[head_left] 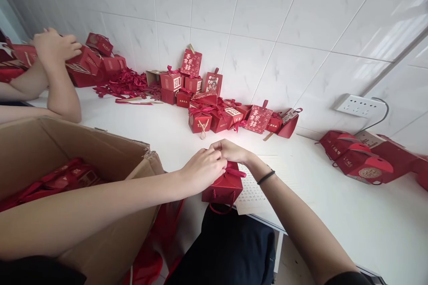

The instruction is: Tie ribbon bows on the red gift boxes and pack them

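Note:
A small red gift box (219, 192) with a cord handle hanging at its front sits at the near table edge, just above my lap. A shiny red ribbon (238, 172) lies across its top, one end sticking out to the right. My left hand (204, 167) is closed over the top of the box, its fingers curled on the ribbon. Just behind it, my right hand (230, 150), with a black band on the wrist, is bent inward and pinches at the same spot. The two hands touch, and their fingertips hide the middle of the ribbon.
Several finished red boxes (200, 120) and loose ribbons (129, 83) line the white tiled wall. A cardboard box (110, 140) with red packages stands left. A written sheet (256, 191) lies under the red box. More boxes (357, 160) are right; another person's hands (55, 46) rest far left.

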A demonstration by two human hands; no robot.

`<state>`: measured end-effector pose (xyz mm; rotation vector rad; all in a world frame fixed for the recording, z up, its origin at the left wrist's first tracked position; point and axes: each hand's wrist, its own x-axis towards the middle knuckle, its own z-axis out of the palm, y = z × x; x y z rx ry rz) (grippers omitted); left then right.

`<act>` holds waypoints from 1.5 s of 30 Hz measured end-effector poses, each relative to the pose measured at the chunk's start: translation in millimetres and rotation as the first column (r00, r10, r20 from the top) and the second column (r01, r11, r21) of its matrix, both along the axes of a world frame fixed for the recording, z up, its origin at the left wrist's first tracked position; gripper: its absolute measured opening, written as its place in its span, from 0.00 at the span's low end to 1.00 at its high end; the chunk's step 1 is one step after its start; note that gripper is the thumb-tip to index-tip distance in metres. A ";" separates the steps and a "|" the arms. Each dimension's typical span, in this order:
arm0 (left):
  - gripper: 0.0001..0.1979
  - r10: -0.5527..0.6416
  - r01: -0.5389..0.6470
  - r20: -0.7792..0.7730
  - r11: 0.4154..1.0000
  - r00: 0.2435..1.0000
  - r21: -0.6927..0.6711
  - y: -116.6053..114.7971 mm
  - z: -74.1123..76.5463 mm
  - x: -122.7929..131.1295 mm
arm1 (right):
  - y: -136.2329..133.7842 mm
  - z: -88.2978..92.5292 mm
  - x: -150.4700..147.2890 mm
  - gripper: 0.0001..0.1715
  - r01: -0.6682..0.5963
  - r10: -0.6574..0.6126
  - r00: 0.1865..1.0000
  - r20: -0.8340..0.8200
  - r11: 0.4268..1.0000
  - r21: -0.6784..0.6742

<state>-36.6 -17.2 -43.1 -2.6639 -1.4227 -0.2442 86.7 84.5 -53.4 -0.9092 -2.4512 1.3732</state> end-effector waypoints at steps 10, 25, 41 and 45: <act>0.09 0.016 -0.002 0.150 0.996 0.989 -0.090 2.6 -3.5 -0.7 | -3.3 3.4 -13.5 0.08 0.191 -0.189 0.980 -0.059 0.981 0.036; 0.08 0.010 0.023 0.236 0.991 0.972 -0.134 4.3 -5.2 -4.3 | -9.8 -4.2 64.9 0.30 0.373 -0.411 0.898 -0.159 0.901 -0.220; 0.14 0.117 -0.019 0.475 0.978 0.872 -0.207 0.8 -2.8 -12.6 | -41.6 -8.3 67.3 0.27 0.635 -0.600 0.772 -0.211 0.745 0.203; 0.26 0.368 -0.156 0.406 0.870 0.837 -0.467 2.5 1.5 -28.4 | -82.0 -2.7 77.5 0.27 0.481 -0.500 0.866 -0.013 0.825 0.296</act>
